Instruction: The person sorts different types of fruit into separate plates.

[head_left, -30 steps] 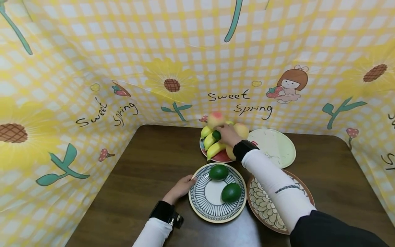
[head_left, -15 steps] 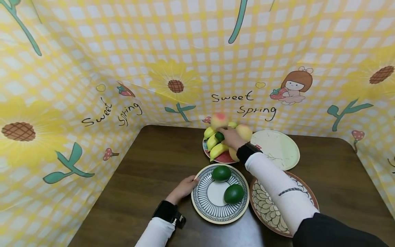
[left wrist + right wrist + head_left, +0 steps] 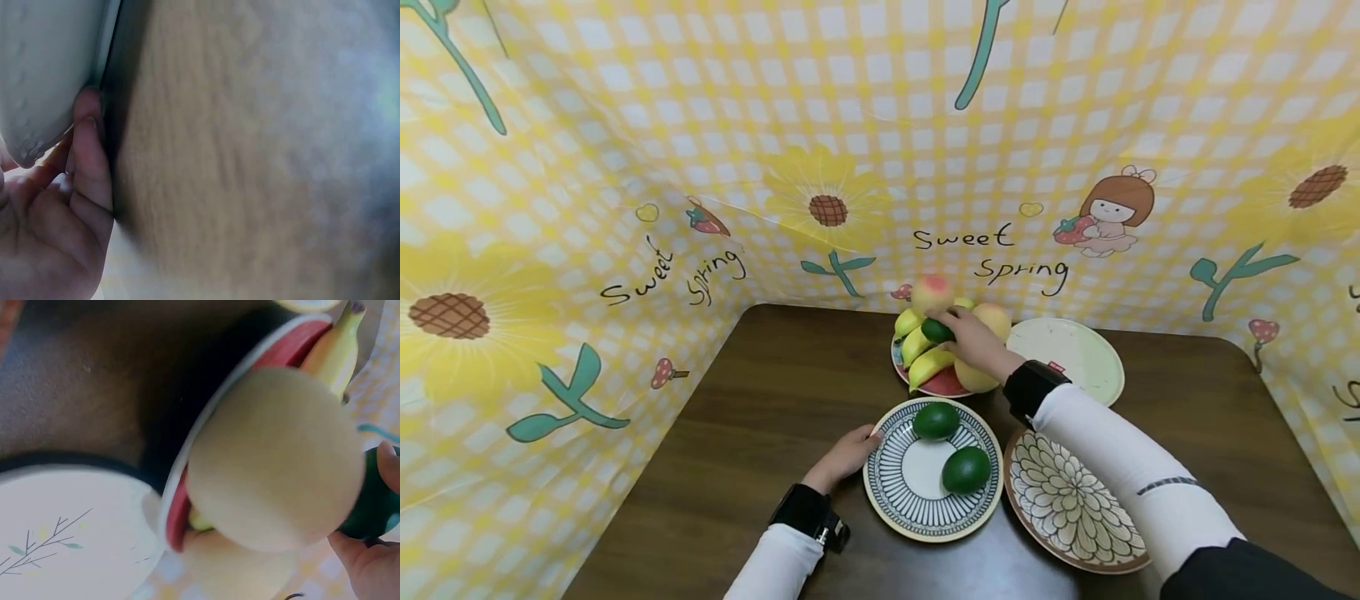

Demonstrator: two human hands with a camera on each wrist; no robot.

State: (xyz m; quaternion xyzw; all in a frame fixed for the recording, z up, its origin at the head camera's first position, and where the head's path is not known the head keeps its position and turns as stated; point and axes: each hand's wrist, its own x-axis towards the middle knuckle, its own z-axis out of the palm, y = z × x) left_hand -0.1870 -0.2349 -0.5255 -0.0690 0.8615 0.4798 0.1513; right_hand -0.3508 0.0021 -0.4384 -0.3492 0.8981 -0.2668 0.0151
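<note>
Nearest the front edge of the dark wooden bench (image 3: 760, 433) lie two plates side by side. The striped plate (image 3: 895, 508) carries two dark green, smooth, egg-shaped avocados (image 3: 936, 420), one near its far rim and one toward its right side. The left hand (image 3: 847, 455) rests at this plate's left rim, fingers loosely curled against the edge; the left wrist view shows the fingertips (image 3: 87, 125) touching the pale underside of the rim. Just to the right sits a flower-patterned plate (image 3: 1060, 508) with a brown border.

Farther back, near the bench's far edge, a red plate (image 3: 942, 385) holds a heap of fruit: yellow bananas (image 3: 925, 365) on its left, pale yellow-pink peaches (image 3: 931, 293) behind and to the right. The right hand (image 3: 973, 337) reaches over this heap, and its fingers and thumb pinch a third avocado (image 3: 937, 331), dark green and glossy, lying on top of the bananas. In the right wrist view this avocado (image 3: 374, 506) shows beside a large pale peach (image 3: 275, 462). A cream plate (image 3: 1078, 358) with a faint twig drawing lies just right of the red plate.
</note>
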